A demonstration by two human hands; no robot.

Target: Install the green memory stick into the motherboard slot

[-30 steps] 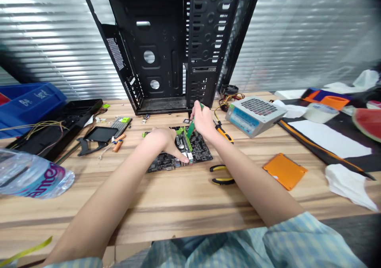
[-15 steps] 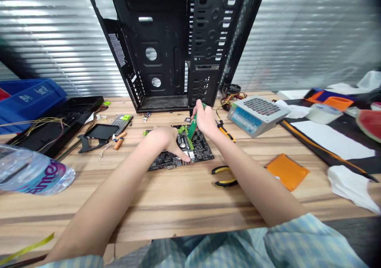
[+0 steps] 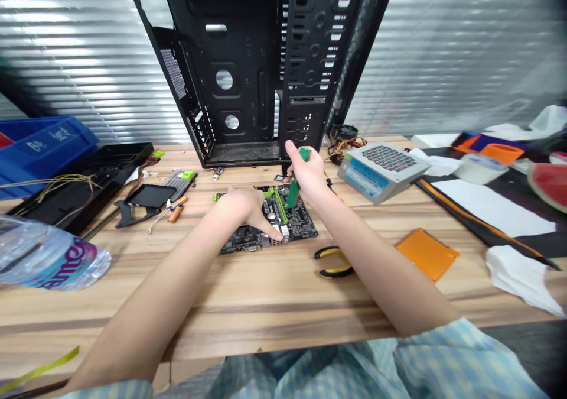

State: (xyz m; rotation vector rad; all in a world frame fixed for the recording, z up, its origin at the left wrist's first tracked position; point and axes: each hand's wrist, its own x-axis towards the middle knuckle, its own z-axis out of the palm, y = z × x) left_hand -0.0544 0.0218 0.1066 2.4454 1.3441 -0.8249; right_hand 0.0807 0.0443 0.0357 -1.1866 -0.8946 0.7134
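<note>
A black motherboard [image 3: 301, 224] with green slots lies flat on the wooden table [image 3: 266, 292], in front of an upright, empty black computer case [image 3: 261, 62]. My left hand [image 3: 245, 207] rests on the board's left part, fingers spread and pressing down near its front edge. My right hand [image 3: 305, 174] is closed on a green memory stick [image 3: 293, 191], held tilted and lifted just above the board's green slots.
Yellow-handled pliers [image 3: 331, 262] lie right of the board, an orange plate [image 3: 427, 254] beyond them. A grey power supply [image 3: 381, 171] sits at right, a plastic bottle [image 3: 48, 260] at left, and a black panel [image 3: 84, 180] and blue bin [image 3: 39, 148] further left.
My right hand has raised the green memory stick a little up and to the right, off the slot. My left hand has stayed on the board.
</note>
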